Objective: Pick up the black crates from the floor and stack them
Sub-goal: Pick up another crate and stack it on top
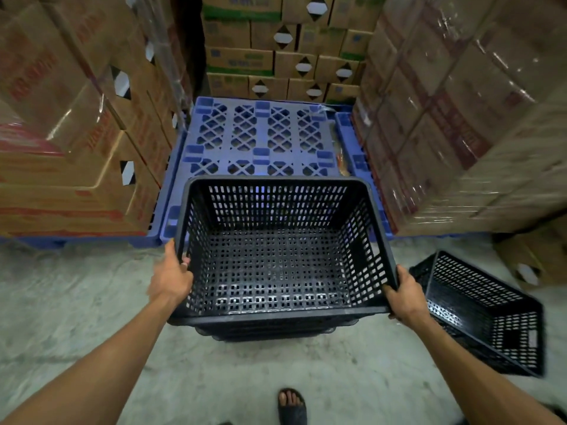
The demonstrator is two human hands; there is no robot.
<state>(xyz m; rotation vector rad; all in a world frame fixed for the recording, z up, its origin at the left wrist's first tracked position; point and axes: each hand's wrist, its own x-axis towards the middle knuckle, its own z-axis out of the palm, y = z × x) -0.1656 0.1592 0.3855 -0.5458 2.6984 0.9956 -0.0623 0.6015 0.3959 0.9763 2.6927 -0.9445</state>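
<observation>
A black perforated crate (276,259) sits open side up in the middle of the view, nested on top of other black crates whose rims (276,331) show below its near edge. My left hand (173,276) grips its left rim. My right hand (405,297) grips its right rim near the front corner. Another black crate (487,311) lies tipped on its side on the concrete floor to the right, close to my right forearm.
A blue plastic pallet (260,136) lies on the floor just beyond the crates. Tall stacks of cardboard boxes rise on the left (76,133), right (460,118) and back (282,47). A loose carton (534,259) sits far right. My sandalled foot (292,406) stands below.
</observation>
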